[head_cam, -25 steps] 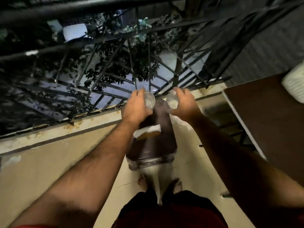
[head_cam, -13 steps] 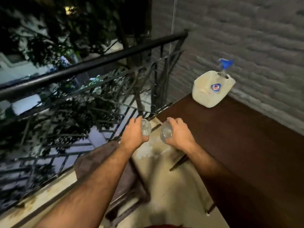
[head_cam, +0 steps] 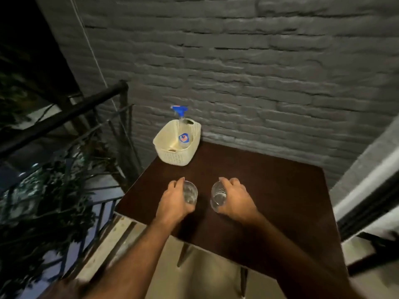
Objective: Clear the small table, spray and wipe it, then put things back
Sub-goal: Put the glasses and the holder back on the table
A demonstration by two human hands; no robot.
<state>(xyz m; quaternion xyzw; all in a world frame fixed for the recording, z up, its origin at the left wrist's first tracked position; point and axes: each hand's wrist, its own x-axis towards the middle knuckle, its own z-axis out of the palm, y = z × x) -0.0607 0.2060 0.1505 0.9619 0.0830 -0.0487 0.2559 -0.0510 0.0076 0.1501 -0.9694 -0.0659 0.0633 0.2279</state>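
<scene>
Two glasses held upright over table (head_cam: 269, 190), near front edge: left glass (head_cam: 190, 193) gripped by left hand (head_cam: 172, 201), right glass (head_cam: 218, 197) by right hand (head_cam: 235, 200). Tabletop directly beneath; contact can't be judged. Basket (head_cam: 177, 145) w/ spray bottle (head_cam: 183, 126) well apart, far-left corner.

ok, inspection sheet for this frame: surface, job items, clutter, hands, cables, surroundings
Surface: dark brown table, set against the wall.
Job's things: two clear glasses, left glass and right glass, apart, over the table's near part; contact with the top cannot be told. Spray bottle with blue trigger stands in a cream basket at the far left corner.
Clutter: nothing seen.
Hands: left hand grips the left glass; right hand grips the right glass.
Cables: thin pale line runs down the wall.
Surroundings: grey brick wall, black railing, foliage.
</scene>
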